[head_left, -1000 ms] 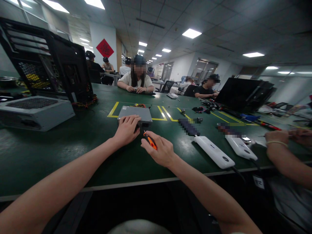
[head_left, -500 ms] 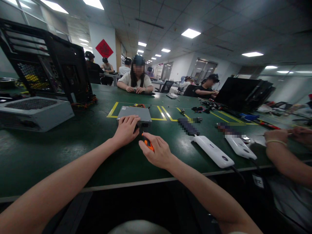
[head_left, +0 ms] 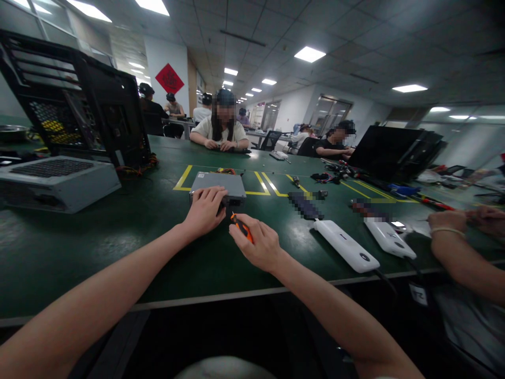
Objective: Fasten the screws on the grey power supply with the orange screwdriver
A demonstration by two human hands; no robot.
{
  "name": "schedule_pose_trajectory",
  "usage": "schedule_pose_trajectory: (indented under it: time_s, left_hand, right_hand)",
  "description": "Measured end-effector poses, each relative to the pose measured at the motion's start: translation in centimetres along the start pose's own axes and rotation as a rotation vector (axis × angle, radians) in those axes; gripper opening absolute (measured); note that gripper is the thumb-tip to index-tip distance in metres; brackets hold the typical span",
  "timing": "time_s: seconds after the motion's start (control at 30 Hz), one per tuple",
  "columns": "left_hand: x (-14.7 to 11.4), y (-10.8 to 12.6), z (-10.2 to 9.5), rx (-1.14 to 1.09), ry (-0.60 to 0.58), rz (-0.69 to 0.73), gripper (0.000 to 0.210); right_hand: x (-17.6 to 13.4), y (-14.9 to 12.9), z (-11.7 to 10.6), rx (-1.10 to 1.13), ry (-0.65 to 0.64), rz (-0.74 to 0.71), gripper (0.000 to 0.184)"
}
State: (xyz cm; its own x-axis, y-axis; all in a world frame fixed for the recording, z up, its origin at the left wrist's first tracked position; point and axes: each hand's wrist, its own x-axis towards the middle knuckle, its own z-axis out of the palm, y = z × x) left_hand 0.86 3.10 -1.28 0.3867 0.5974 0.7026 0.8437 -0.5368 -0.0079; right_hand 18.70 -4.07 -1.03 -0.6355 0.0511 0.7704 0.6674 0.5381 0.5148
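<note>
A flat grey computer power supply [head_left: 226,183] lies on the green tabletop in front of me, with coloured wires at its far side. My left hand [head_left: 207,210] grips its near left part, fingers over the top and thumb down by the front face. In my right hand [head_left: 260,243] is a screwdriver [head_left: 241,227] with an orange and black handle, held between thumb and fingers. Its tip points up and away, a little short of the power supply's front face and apart from it.
A larger power supply [head_left: 59,184] and an open black computer case [head_left: 79,105] stand on the left. To the right lie white power banks [head_left: 347,246] with cables and small metal connectors [head_left: 321,194]. A neighbour's hands [head_left: 447,223] work at far right; another person [head_left: 221,126] sits opposite.
My right hand has drawn the screwdriver slightly back and to the right, away from the power supply. My left hand keeps its hold in the same place.
</note>
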Motion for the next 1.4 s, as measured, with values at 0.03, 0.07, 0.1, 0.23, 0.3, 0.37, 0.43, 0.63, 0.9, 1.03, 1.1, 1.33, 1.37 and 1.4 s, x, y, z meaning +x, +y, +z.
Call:
schedule_pose_trajectory:
  time_s: [0.03, 0.07, 0.1, 0.23, 0.3, 0.37, 0.43, 0.63, 0.9, 1.03, 1.1, 1.33, 1.37, 1.4]
  left_hand:
    - [0.00, -0.01, 0.02, -0.002, 0.001, -0.002, 0.037]
    - [0.00, -0.03, 0.03, -0.003, 0.002, -0.004, 0.037]
    - [0.00, -0.04, 0.04, -0.004, 0.002, -0.006, 0.037]
    - [0.02, -0.04, 0.01, 0.002, -0.006, 0.000, 0.037]
    - [0.03, -0.01, -0.02, 0.000, -0.006, 0.004, 0.037]
    - [0.02, 0.00, -0.02, -0.005, -0.001, 0.001, 0.038]
    - [0.01, -0.01, 0.00, -0.009, 0.003, -0.004, 0.038]
    - [-0.05, -0.01, 0.02, -0.021, 0.011, -0.001, 0.038]
    - [-0.01, 0.07, -0.04, -0.014, -0.002, -0.004, 0.039]
    - [-0.02, 0.09, -0.09, -0.028, -0.007, -0.007, 0.039]
    - [-0.01, 0.11, -0.11, -0.030, -0.008, -0.011, 0.039]
    - [0.02, 0.10, -0.21, -0.019, -0.020, -0.008, 0.039]
    - [0.00, 0.09, -0.20, -0.014, -0.018, -0.006, 0.039]
    - [-0.02, 0.08, -0.18, -0.011, -0.014, -0.004, 0.038]
  right_hand:
    - [0.00, 0.00, -0.01, 0.006, -0.003, 0.000, 0.032]
    - [0.00, 0.00, -0.02, 0.011, -0.007, -0.005, 0.031]
    - [0.00, -0.01, -0.01, 0.013, -0.011, -0.014, 0.031]
    - [-0.02, 0.03, 0.03, -0.009, -0.003, -0.012, 0.032]
    - [0.01, 0.07, 0.05, -0.004, 0.000, 0.001, 0.032]
    - [0.08, 0.05, 0.07, 0.012, -0.003, -0.001, 0.031]
    - [0.17, 0.00, 0.07, 0.017, -0.001, -0.019, 0.028]
    - [0.11, 0.09, -0.08, -0.004, 0.011, -0.019, 0.032]
    - [0.22, -0.08, -0.16, -0.001, -0.004, -0.068, 0.027]
    - [0.24, -0.01, -0.32, 0.004, -0.021, -0.047, 0.030]
    - [0.30, -0.06, -0.40, 0.042, -0.047, -0.055, 0.030]
    - [-0.10, 0.00, -0.03, 0.033, -0.024, -0.018, 0.036]
    - [-0.14, 0.02, 0.01, 0.037, -0.023, -0.010, 0.037]
    - [-0.15, 0.03, 0.03, 0.047, -0.026, -0.007, 0.036]
